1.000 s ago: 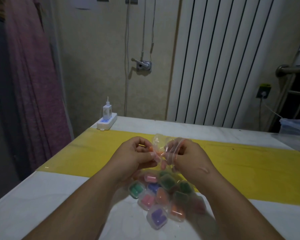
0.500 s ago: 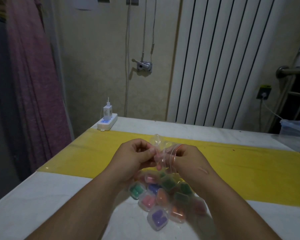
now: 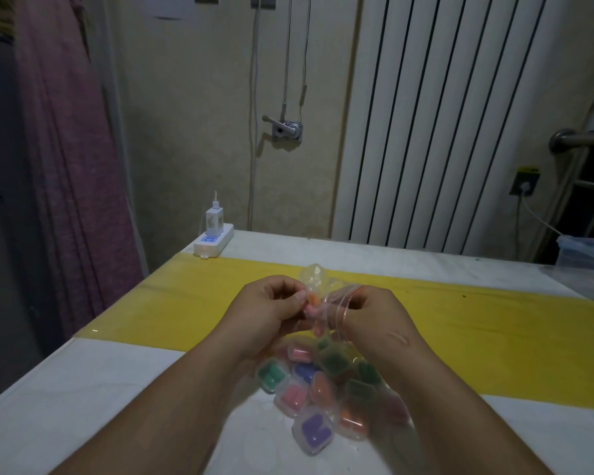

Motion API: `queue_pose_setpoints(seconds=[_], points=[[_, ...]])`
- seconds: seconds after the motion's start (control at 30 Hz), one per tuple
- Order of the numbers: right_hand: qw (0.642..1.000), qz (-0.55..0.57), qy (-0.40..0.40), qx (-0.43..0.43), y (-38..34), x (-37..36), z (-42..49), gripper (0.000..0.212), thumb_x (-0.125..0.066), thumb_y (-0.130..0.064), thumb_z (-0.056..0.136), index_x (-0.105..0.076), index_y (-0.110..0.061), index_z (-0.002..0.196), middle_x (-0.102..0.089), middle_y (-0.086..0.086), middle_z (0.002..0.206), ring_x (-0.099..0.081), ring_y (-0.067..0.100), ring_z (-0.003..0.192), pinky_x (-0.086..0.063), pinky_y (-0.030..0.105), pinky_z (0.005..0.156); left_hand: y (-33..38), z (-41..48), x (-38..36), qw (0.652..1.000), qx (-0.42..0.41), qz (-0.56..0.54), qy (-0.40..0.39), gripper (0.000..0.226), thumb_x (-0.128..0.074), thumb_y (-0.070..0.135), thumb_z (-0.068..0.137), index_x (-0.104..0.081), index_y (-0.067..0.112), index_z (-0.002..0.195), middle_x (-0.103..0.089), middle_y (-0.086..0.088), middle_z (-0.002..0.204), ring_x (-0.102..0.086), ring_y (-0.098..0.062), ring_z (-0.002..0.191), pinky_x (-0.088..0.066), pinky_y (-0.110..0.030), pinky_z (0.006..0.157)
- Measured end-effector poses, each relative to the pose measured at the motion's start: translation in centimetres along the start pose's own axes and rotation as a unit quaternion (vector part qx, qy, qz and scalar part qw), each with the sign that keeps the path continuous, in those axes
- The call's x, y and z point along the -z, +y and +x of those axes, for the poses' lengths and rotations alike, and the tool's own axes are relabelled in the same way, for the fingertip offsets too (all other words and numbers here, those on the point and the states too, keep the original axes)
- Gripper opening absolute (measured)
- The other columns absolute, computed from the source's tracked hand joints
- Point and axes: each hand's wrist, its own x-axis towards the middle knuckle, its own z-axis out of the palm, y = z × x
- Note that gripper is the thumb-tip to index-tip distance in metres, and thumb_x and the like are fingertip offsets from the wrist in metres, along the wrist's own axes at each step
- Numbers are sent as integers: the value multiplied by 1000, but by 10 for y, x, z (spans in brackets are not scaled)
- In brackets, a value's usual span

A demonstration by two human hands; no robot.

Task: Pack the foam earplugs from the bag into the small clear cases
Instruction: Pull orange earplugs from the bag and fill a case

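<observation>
My left hand point(image 3: 271, 308) and my right hand point(image 3: 374, 315) meet above the table, fingers curled. Between them is a small clear case point(image 3: 314, 277) with its lid up, and an orange earplug point(image 3: 312, 299) is pinched at my left fingertips. A clear zip bag with a red strip point(image 3: 340, 308) is held in my right hand. Below my hands lie several closed clear cases point(image 3: 314, 430) filled with pink, green, blue, orange and purple earplugs. Which hand bears the open case is unclear.
The table point(image 3: 83, 406) is white with a yellow band point(image 3: 494, 330) across it. A white power strip with a charger point(image 3: 213, 238) sits at the far left corner. A clear plastic box point(image 3: 587, 250) stands at the right edge. A radiator lines the wall behind.
My hands have drawn closer together and risen slightly, and the bag's mouth has shifted toward my right hand. The pile of filled cases has stayed where it was.
</observation>
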Motion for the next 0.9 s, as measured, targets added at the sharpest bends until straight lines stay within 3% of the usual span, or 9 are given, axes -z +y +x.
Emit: queue_pose_setpoints(seconds=[0.17, 0.33, 0.47, 0.6, 0.7, 0.77, 0.83, 0.9], points=[[999, -49, 10, 13, 0, -2, 1, 23, -78, -31, 78, -74, -22, 58, -69, -5, 66, -54, 8, 56, -49, 33, 60, 0, -1, 1, 1000, -5, 11, 2, 8, -55, -11, 90, -61, -6, 91, -68, -7, 69, -67, -17, 65, -56, -25, 61], [999, -36, 18, -6, 0, -1, 3, 31, -73, -20, 83, -69, -23, 52, -65, -9, 59, -51, 9, 55, -47, 34, 59, 3, -2, 0, 1000, -3, 6, 9, 7, -54, -10, 90, -60, -7, 93, -66, -9, 67, -65, -18, 59, -56, -25, 58], [998, 17, 47, -32, 4, 4, 6, 33, -64, -6, 85, -66, -19, 54, -56, -11, 51, -50, 11, 54, -45, 26, 52, 3, 1, 3, 999, 0, 13, 44, 7, -53, -9, 92, -60, -7, 95, -63, -16, 70, -65, -20, 61, -57, -25, 58], [999, 14, 40, -2, -1, 13, 2, 20, -62, 0, 89, -62, 7, 70, -55, -12, 47, -53, -10, 45, -43, 16, 44, 2, 7, 10, 993, -8, 25, 118, 9, -53, -11, 91, -61, -5, 91, -63, -15, 73, -64, -17, 63, -59, -26, 60], [998, -27, 51, 23, -4, 14, -2, 14, -65, -6, 88, -67, 3, 78, -61, -6, 61, -56, -12, 49, -50, 18, 47, -1, 11, 17, 983, -12, 30, 180, 8, -55, -8, 92, -61, -3, 93, -65, -16, 77, -66, -20, 70, -61, -29, 70], [996, -57, 60, 21, -5, 12, -4, 15, -67, -12, 87, -68, -3, 75, -62, 0, 66, -62, -3, 55, -58, 33, 57, -2, 13, 19, 977, -15, 38, 208, 9, -55, -8, 92, -61, -1, 93, -66, -16, 79, -66, -20, 70, -60, -28, 69], [992, -98, 79, 11, -3, 12, -2, 15, -68, -17, 84, -69, -13, 70, -65, 3, 68, -66, 18, 63, -58, 45, 65, -3, 14, 22, 969, -17, 28, 244, 9, -55, -8, 92, -61, -1, 91, -64, -18, 81, -64, -20, 68, -59, -23, 61], [989, -113, 95, 2, -2, 14, -1, 15, -67, -19, 83, -68, -19, 68, -67, 4, 70, -67, 29, 71, -56, 46, 67, -4, 17, 27, 960, -10, 13, 279, 9, -56, -8, 91, -61, 0, 90, -64, -20, 87, -64, -20, 68, -57, -21, 56]])
